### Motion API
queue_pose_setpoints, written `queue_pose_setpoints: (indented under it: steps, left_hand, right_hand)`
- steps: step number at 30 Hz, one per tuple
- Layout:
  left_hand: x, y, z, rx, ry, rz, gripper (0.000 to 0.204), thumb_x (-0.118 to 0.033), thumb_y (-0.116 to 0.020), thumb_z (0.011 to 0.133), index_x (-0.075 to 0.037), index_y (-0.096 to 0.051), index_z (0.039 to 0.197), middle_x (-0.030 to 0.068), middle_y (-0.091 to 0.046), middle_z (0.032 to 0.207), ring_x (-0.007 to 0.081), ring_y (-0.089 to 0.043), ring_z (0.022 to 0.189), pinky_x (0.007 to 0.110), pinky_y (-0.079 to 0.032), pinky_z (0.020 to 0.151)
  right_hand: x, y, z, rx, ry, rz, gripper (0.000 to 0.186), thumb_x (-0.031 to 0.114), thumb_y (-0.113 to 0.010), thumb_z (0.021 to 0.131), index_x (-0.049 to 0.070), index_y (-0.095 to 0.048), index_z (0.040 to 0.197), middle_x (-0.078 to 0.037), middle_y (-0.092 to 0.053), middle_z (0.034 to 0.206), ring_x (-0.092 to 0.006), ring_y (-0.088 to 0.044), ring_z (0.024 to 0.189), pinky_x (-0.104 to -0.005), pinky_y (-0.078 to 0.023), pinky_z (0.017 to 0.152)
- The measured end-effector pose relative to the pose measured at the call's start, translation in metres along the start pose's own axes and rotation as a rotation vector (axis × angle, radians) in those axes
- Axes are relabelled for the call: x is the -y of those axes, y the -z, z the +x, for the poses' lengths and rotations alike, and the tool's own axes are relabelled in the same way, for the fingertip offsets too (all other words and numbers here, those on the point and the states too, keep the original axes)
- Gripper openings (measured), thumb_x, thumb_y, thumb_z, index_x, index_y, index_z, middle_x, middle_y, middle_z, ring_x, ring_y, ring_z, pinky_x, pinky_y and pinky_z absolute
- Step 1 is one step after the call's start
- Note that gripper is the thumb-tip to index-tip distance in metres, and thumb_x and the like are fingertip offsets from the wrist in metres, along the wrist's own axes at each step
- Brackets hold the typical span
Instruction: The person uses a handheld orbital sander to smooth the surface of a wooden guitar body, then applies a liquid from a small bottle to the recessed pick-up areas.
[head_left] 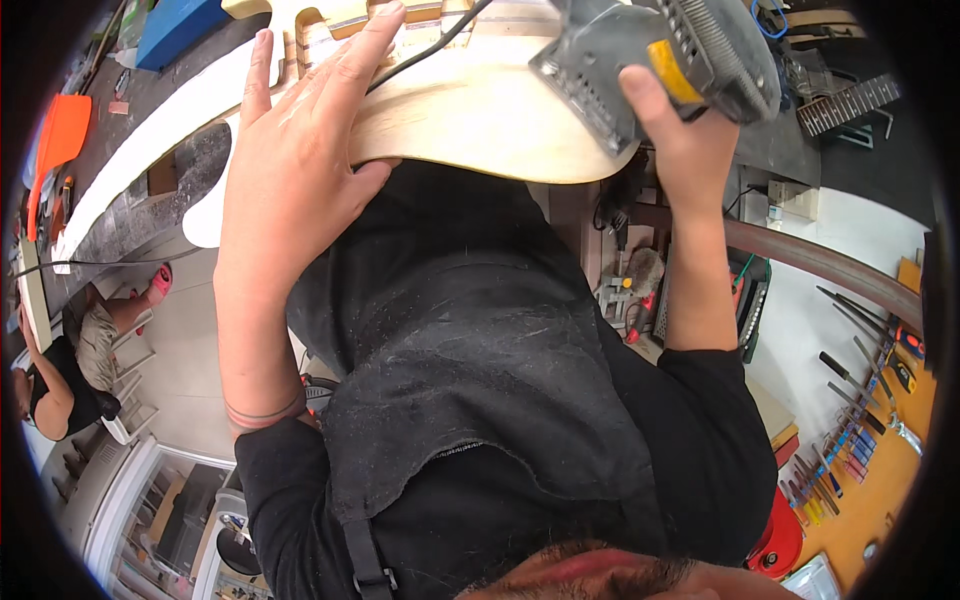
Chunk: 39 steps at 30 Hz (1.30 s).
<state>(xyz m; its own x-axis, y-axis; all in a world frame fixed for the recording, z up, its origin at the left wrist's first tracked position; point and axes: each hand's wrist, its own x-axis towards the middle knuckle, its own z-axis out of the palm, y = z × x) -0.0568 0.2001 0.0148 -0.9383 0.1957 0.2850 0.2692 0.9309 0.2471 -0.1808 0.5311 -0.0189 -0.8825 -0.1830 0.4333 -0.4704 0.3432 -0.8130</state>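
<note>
Before me lies a pale wooden guitar body [470, 115] with curved edges and cut-outs near its far side. My left hand [285, 175] rests on it, fingers spread, the thumb at the near edge. My right hand [695, 150] grips a grey electric sander [590, 65] with a yellow patch. The sander's flat pad sits on the right end of the body. Its underside is hidden. A black cord [425, 52] runs across the wood beside my left fingers. A long pale curved wooden piece [150, 130] stretches away to the left; its join to the body is hidden.
On the dark bench are a blue block [180, 32] at the far left and an orange tool [62, 135]. A fretted guitar neck [850, 105] lies at the far right. Hand tools hang on a wooden board [880, 500] at right. Another person [75, 370] is at the left.
</note>
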Motion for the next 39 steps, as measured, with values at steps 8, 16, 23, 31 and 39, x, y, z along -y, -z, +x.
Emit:
queue_pose_setpoints:
  steps: [8, 16, 23, 31, 39]
  left_hand:
    - [0.003, 0.0, -0.004, -0.034, -0.025, -0.025, 0.122, -0.008, -0.095, 0.075, -0.022, -0.039, 0.181, 0.0117, -0.073, 0.156, 0.0307, -0.071, 0.142, 0.06, -0.023, 0.145]
    - [-0.005, 0.005, 0.003, -0.007, 0.012, 0.032, 0.13, -0.007, -0.098, 0.07, -0.007, -0.031, 0.182, 0.0161, -0.068, 0.16, 0.0363, -0.059, 0.155, 0.061, -0.02, 0.146]
    - [-0.005, 0.005, 0.0, 0.034, 0.021, 0.064, 0.132, -0.013, -0.1, 0.072, -0.008, -0.029, 0.183, 0.0172, -0.069, 0.155, 0.0349, -0.061, 0.152, 0.06, -0.018, 0.147]
    - [-0.008, 0.004, 0.003, 0.042, 0.046, 0.072, 0.131, -0.007, -0.095, 0.073, -0.014, -0.027, 0.185, 0.0141, -0.069, 0.16, 0.0342, -0.061, 0.155, 0.057, -0.017, 0.148]
    - [-0.005, 0.003, 0.001, 0.023, 0.021, 0.064, 0.13, -0.007, -0.095, 0.073, -0.014, -0.029, 0.185, 0.0152, -0.068, 0.162, 0.0353, -0.06, 0.156, 0.058, -0.019, 0.148]
  right_hand:
    - [0.036, -0.01, -0.048, 0.091, -0.048, 0.083, 0.058, 0.024, -0.102, 0.091, -0.003, -0.076, 0.136, -0.009, -0.083, 0.122, -0.0204, -0.079, 0.112, -0.0386, -0.061, 0.109]
    - [0.036, -0.006, -0.068, 0.14, 0.275, -0.278, 0.102, 0.048, -0.103, 0.08, -0.001, -0.061, 0.158, -0.014, -0.075, 0.151, -0.0324, -0.068, 0.148, -0.0566, -0.01, 0.147]
    - [-0.026, 0.028, 0.001, -0.009, 0.109, 0.069, 0.059, 0.034, -0.1, 0.09, 0.003, -0.077, 0.135, -0.011, -0.084, 0.129, -0.025, -0.079, 0.121, -0.0434, -0.056, 0.116]
    - [-0.037, 0.03, -0.001, -0.087, 0.07, 0.129, 0.055, 0.028, -0.1, 0.092, 0.002, -0.077, 0.135, -0.011, -0.083, 0.128, -0.0237, -0.077, 0.118, -0.0412, -0.06, 0.108]
    - [-0.014, 0.021, -0.052, -0.03, 0.145, 0.154, 0.072, 0.026, -0.104, 0.085, 0.001, -0.073, 0.145, -0.011, -0.081, 0.139, -0.0249, -0.076, 0.129, -0.0405, -0.057, 0.117]
